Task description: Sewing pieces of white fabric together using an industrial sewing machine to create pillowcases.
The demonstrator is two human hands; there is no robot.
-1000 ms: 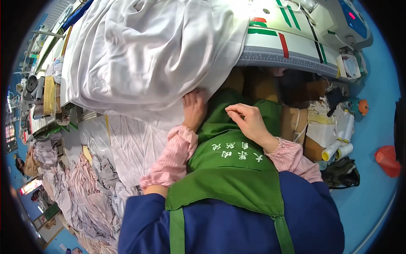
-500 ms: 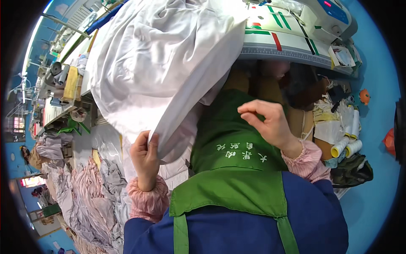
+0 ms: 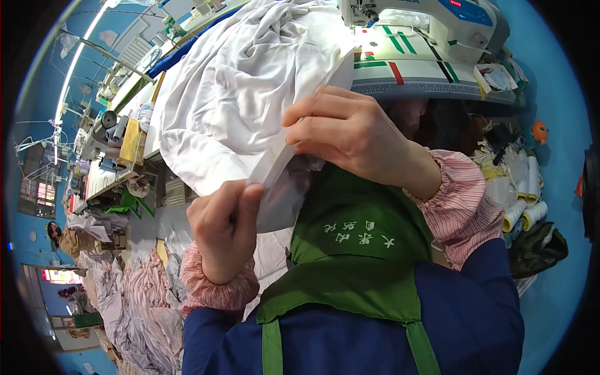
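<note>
A large piece of white fabric (image 3: 231, 94) spreads over the sewing table and hangs down toward my lap. My left hand (image 3: 225, 228) is closed, with thumb and fingers pinching the fabric's hanging edge. Farther up that same edge, my right hand (image 3: 353, 134) grips it between thumb and fingers. Between the two hands the edge runs as a taut, folded strip. A white sewing machine (image 3: 419, 22) stands at the far side, its needle area just right of the fabric.
Right of the table are white thread cones (image 3: 531, 215) and a small open box (image 3: 495, 79). A green apron (image 3: 350, 294) covers my lap. Heaped pale cloth (image 3: 137, 306) lies at lower left, below another worktable holding dark spools (image 3: 115, 129).
My right hand has moved left from above the apron and taken hold of the fabric edge. My left hand keeps its pinch. The view has shifted, showing more of the sewing machine.
</note>
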